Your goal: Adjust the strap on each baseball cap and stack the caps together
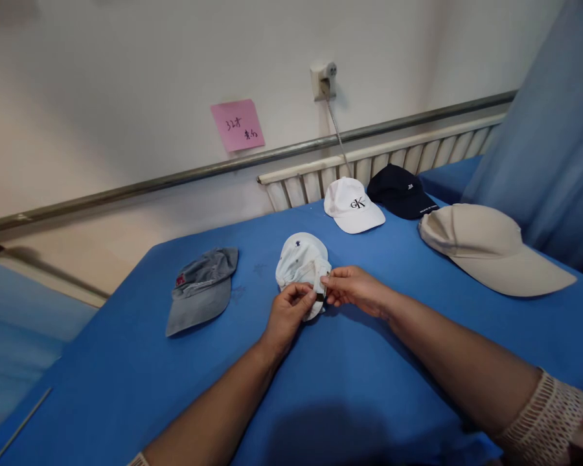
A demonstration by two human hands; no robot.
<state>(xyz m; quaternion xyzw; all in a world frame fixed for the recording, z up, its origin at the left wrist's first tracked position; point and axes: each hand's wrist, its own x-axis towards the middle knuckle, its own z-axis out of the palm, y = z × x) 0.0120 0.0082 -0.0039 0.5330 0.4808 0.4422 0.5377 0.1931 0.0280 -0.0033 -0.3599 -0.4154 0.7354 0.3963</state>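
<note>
A pale, nearly white baseball cap (298, 259) with a small dark emblem lies at the middle of the blue-covered table (252, 382), its back strap turned toward me. My left hand (289, 314) pinches the near left side of that strap, beside a dark band. From the right, my right hand (352, 290) grips the strap's other end between thumb and fingers. Part of the cap is hidden behind my fingers. Left of it rests a grey cap (204, 285) with a red mark, its brim toward me.
Behind to the right sit a white cap (352, 204) with black letters, a black cap (401, 191) and a large beige cap (490, 246). A radiator (369, 168), metal rail (175, 178) and plugged socket (324, 81) line the wall. A blue curtain (539, 142) hangs right.
</note>
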